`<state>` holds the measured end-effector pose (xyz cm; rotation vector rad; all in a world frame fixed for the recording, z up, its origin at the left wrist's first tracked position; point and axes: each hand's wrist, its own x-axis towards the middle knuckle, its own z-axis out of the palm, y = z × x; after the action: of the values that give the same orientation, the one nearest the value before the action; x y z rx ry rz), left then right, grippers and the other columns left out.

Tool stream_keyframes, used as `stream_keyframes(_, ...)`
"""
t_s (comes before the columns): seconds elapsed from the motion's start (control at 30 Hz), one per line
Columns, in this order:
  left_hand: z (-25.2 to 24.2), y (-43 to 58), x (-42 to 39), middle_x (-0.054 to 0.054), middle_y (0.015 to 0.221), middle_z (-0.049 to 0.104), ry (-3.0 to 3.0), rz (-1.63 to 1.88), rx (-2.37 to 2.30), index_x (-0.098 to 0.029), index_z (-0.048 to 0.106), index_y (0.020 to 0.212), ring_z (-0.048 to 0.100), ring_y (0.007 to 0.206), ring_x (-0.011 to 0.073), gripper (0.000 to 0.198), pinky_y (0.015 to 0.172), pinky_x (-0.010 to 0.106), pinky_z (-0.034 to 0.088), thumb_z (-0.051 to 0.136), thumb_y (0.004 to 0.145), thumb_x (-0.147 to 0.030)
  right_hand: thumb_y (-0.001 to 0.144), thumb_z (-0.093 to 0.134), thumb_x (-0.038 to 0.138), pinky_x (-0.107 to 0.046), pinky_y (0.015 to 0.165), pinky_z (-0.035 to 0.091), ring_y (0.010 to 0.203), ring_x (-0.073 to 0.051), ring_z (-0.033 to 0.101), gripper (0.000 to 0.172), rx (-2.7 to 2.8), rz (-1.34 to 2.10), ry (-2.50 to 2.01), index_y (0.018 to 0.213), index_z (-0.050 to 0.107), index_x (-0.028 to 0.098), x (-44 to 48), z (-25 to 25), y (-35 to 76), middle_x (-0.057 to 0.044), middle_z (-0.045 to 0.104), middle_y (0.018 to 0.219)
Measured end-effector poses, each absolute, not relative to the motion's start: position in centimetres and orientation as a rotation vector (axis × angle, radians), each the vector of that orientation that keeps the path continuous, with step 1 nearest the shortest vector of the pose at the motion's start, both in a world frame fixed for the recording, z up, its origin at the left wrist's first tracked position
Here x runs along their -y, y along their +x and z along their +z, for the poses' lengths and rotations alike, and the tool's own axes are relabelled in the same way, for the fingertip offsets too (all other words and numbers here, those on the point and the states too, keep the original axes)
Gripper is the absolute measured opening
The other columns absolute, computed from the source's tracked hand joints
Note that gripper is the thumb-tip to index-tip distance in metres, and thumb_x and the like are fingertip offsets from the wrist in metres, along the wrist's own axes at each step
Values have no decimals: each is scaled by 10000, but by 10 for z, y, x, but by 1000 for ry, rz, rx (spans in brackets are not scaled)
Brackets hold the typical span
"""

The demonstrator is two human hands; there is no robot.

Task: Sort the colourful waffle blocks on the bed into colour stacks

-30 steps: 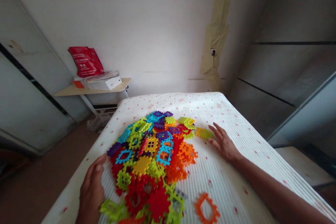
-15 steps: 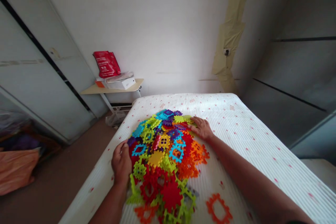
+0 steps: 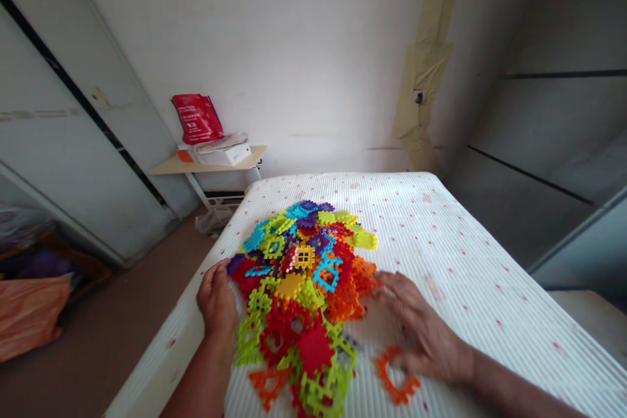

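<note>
Resting flat, fingers spread, the left hand (image 3: pixel 216 300) pressed against the 9 o'clock edge of the heap of bright interlocking plastic tiles (image 3: pixel 304 287) on the white ribbed mattress (image 3: pixel 465 261). Heap's long axis ran 12 to 6 o'clock. Right hand (image 3: pixel 421 333), fingers splayed and blurred, lay on a loose orange open-frame tile (image 3: pixel 394 375) at the heap's 4 o'clock.
</note>
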<state>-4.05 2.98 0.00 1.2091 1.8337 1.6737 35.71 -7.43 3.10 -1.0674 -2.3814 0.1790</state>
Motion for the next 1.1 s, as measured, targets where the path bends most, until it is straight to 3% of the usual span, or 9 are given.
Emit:
stream_keyframes(0.1, -3, -39, -37, 77, 1037, 633, 1007, 1880, -1784, -166, 609, 1007, 569, 1039, 233, 390, 949, 427, 410, 488, 767, -448, 727, 502, 680, -569, 1097, 40, 1362, -336, 169, 881, 2626, 120, -948, 1453, 154, 321, 116, 27, 350, -48, 210, 1503)
stream_keyframes(0.2, -2, -36, -40, 53, 938, 657, 998, 1969, -1806, -166, 642, 931, 593, 962, 211, 333, 943, 402, 413, 507, 753, -413, 775, 464, 648, -569, 1086, 3, 1370, -346, 117, 823, 2652, 51, -1000, 1454, 171, 287, 119, 23, 340, -58, 163, 1516)
stream_keyframes(0.53, 5, -31, -35, 65, 906, 659, 1067, 1958, -1865, -168, 650, 899, 591, 913, 228, 330, 913, 394, 415, 491, 756, -419, 730, 521, 647, -602, 1027, 166, 1360, -370, 92, 907, 2540, -35, -1107, 1458, 144, 258, 44, 17, 303, -135, 81, 1521)
stream_keyframes(0.73, 6, -31, -35, 83, 954, 659, 1096, 1924, -1861, -166, 643, 912, 585, 951, 233, 350, 923, 380, 406, 469, 763, -431, 707, 564, 609, -610, 1018, 165, 1347, -380, 143, 876, 2590, -40, -1054, 1440, 212, 284, 23, 27, 291, -131, 109, 1518)
stream_keyframes(0.93, 6, -32, -33, 79, 951, 666, 1061, 1914, -1855, -169, 644, 913, 591, 943, 230, 347, 915, 378, 413, 484, 760, -437, 784, 520, 559, -597, 1046, 142, 1346, -340, 196, 750, 2511, -183, -825, 1418, 267, 246, 29, 25, 304, -145, 170, 1502)
stream_keyframes(1.1, 6, -33, -32, 61, 912, 671, 1033, 1918, -1824, -170, 642, 906, 605, 906, 216, 347, 888, 365, 437, 492, 759, -447, 881, 453, 347, -499, 1034, 294, 1284, -265, 349, 486, 2157, -136, -1015, 1348, 386, 232, 19, 21, 334, -132, 352, 1425)
